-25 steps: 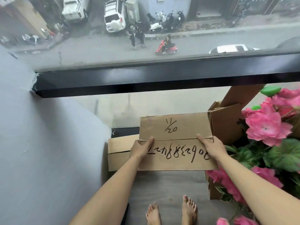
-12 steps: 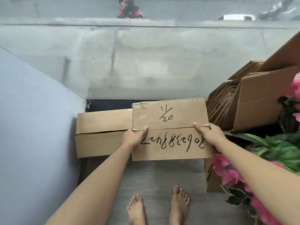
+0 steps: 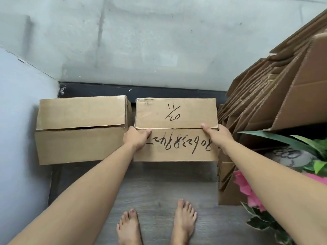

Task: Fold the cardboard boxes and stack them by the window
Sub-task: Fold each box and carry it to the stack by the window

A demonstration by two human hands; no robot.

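We seem to be in a lived-in room that doubles as a packing or storage corner. Bare feet (image 3: 184, 221) stand on grey wood-look flooring (image 3: 159, 190) at the bottom of the frame, and a floor-level window (image 3: 141, 41) fills the top. Flattened cardboard (image 3: 276, 96) leans in a thick stack at the right, above pink artificial flowers (image 3: 247, 190), while assembled boxes (image 3: 81, 129) sit at centre left.

Matt brown cardboard box (image 3: 176, 129) (black marker scrawl) under my fingers (image 3: 147, 132); grey wood-grain floor (image 3: 159, 191) below.
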